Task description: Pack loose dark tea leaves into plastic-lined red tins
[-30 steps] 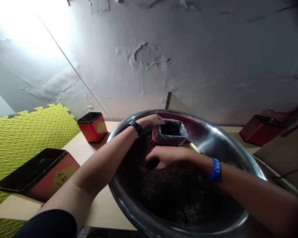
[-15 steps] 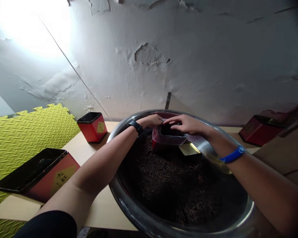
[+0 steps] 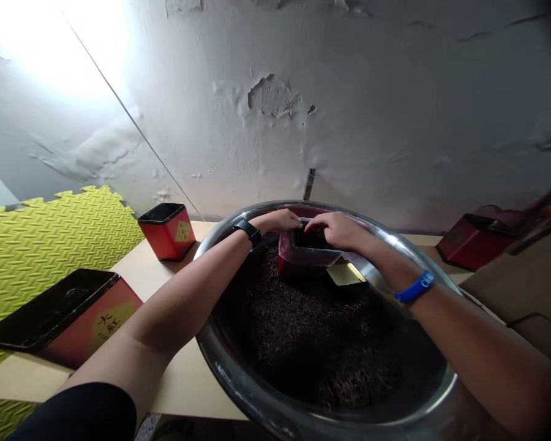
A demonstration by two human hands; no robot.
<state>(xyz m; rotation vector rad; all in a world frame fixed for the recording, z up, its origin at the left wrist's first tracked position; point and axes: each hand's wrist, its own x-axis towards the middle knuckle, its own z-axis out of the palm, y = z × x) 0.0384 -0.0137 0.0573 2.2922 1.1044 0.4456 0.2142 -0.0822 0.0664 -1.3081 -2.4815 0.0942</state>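
Right hand (image 3: pixel 337 231) closer — tin (image 3: pixel 89 321) reads 大红

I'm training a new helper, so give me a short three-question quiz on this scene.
1. True or false: the left hand and the right hand both touch the plastic-lined red tin.
2. Which wrist wears the blue wristband, left or right?
3. What lies loose in the steel basin? A) dark loose leaves, B) clear water, C) white eggs.

Key: 1 true; 2 right; 3 A.
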